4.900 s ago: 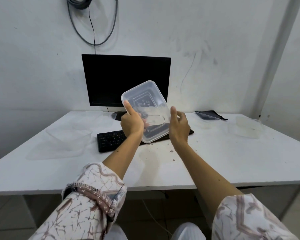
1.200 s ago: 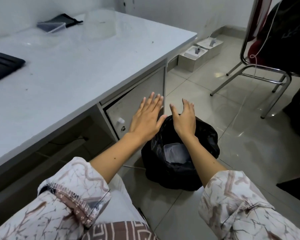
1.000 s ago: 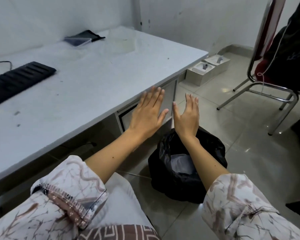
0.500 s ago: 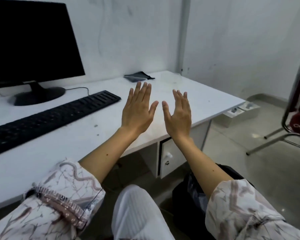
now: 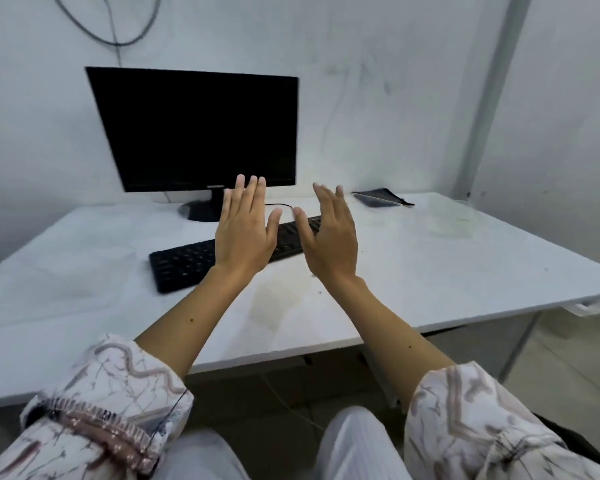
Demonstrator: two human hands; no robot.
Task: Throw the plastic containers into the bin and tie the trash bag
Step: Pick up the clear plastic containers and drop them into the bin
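My left hand (image 5: pixel 245 232) and my right hand (image 5: pixel 329 239) hover side by side above the black keyboard (image 5: pixel 184 263), fingers spread and straight, holding nothing. A clear plastic container (image 5: pixel 452 216) stands at the far right of the white desk (image 5: pixel 430 271). Another clear container (image 5: pixel 61 282) lies faint and blurred on the desk's left side. A small clear container (image 5: pixel 374 201) rests on a black pouch at the back. The bin and its black bag are out of view, apart from a dark sliver at the lower right corner (image 5: pixel 582 448).
A black monitor (image 5: pixel 201 129) stands at the back of the desk against the white wall, its stand behind my left hand. Cables hang on the wall above. The desk's front edge runs just above my knees.
My view has swung left from the bin on the floor back to the desk. Both hands rose with it, empty and spread, and now hover over the keyboard.
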